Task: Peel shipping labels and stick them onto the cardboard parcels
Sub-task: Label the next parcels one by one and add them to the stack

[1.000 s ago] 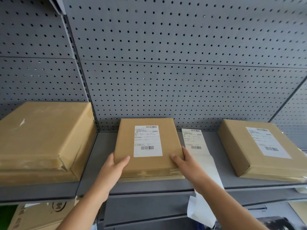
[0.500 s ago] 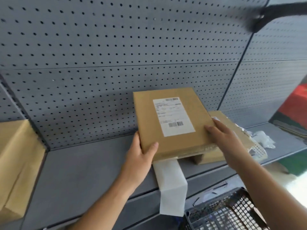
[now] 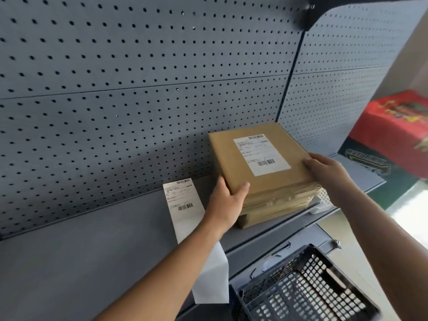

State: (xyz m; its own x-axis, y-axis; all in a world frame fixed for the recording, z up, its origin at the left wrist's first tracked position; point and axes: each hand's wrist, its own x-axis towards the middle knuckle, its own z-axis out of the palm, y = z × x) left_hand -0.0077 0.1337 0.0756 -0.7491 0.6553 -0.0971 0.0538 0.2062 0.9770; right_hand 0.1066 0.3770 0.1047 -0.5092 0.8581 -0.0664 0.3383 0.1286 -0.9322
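A flat cardboard parcel with a white shipping label stuck on its top lies on a second cardboard parcel on the grey shelf. My left hand grips its near-left corner, thumb on top. My right hand holds its right edge. To the left, a strip of labels lies on the shelf and its blank backing hangs over the front edge, partly hidden by my left forearm.
A grey pegboard wall backs the shelf. A dark plastic basket stands below the shelf at the lower right. A red and green box sits at the far right. Clear plastic wrap pokes out beside the lower parcel.
Both hands carried the labelled parcel to the right and set it on top of the other parcel. The view swung right, and the large box on the left left the frame.
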